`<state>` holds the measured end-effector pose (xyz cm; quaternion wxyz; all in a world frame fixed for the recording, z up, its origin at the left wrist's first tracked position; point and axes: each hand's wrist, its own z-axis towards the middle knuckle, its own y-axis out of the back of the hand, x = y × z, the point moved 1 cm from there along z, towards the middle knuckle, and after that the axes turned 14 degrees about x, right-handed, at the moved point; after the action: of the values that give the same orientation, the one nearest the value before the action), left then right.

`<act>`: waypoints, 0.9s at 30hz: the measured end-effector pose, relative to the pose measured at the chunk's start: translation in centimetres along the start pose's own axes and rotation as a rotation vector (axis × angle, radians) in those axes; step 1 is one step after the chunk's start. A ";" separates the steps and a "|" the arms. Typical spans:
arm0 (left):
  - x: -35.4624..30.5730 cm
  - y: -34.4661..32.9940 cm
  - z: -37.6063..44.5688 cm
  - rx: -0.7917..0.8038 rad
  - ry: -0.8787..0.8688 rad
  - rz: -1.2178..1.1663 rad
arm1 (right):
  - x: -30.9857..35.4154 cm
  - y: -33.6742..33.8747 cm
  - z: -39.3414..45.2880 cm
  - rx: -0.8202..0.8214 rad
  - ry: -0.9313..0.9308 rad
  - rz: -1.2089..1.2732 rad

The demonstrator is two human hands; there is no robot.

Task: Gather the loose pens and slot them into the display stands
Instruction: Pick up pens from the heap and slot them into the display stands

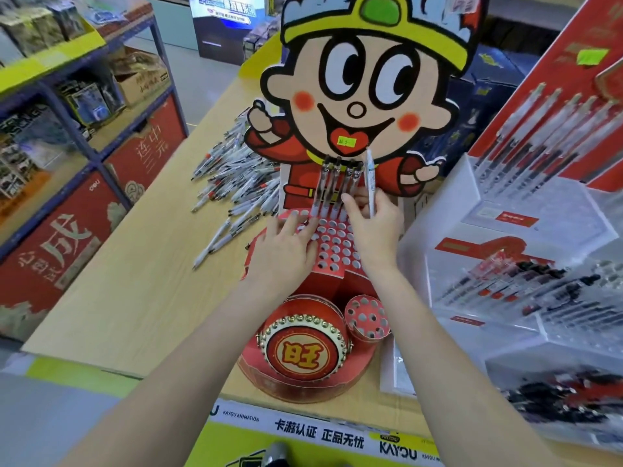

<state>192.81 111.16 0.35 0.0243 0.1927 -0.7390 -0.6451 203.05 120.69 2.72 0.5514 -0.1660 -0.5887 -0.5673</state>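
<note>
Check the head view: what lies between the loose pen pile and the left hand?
Bare wooden tabletop with a few stray pens, between the pile and left hand.

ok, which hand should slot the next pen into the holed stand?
Right. The right hand already pinches a pen upright, just above the stand's back row of holes. The left hand lies flat on the stand, holding nothing, and looks better left steadying it.

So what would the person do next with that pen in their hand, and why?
Probably lower the pen held upright in the right hand into an empty hole next to the four pens already standing in the back row of the red stand. The left hand rests flat on the stand, seemingly steadying it.
</note>
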 end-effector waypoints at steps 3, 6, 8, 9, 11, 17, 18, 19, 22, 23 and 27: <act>0.5 -0.2 0.4 0.036 -0.040 -0.019 | -0.4 0.2 0.0 0.014 0.004 0.004; 0.8 -0.6 0.7 0.070 -0.062 -0.015 | -0.4 0.1 -0.1 0.022 0.026 -0.038; 0.7 -0.6 0.7 0.074 -0.070 -0.012 | -0.4 -0.2 -0.2 0.015 0.031 -0.096; 0.6 -0.6 0.6 0.062 -0.070 -0.005 | -0.5 -0.3 -0.2 0.010 0.036 -0.134; 0.5 -0.5 0.3 0.015 -0.073 0.010 | -0.5 -0.4 -0.2 0.002 0.063 -0.228; 0.3 0.1 -0.4 -0.052 -0.089 0.078 | -0.5 -0.2 -0.4 0.019 0.045 -0.479; 0.1 0.4 -0.6 -0.041 -0.092 0.068 | -0.6 -0.1 -0.4 0.051 0.008 -0.485; 0.1 0.6 -0.6 -0.036 -0.096 0.069 | -0.7 0.2 -0.6 0.081 -0.027 -0.475; -0.3 1.2 -0.8 -0.017 -0.070 0.123 | 0.4 2.2 -2.4 0.102 -0.032 -0.275; -0.4 1.3 -0.8 0.026 -0.048 0.073 | 1.1 3.2 -3.3 0.092 -0.013 -0.185; -1.6 2.3 -0.7 0.061 0.035 -0.100 | 3.2 8.8 -6.7 -0.040 0.029 0.078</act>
<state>193.92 111.23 3.01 -0.0012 0.2414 -0.7470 -0.6194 212.32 116.23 8.01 0.5783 -0.1917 -0.5621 -0.5594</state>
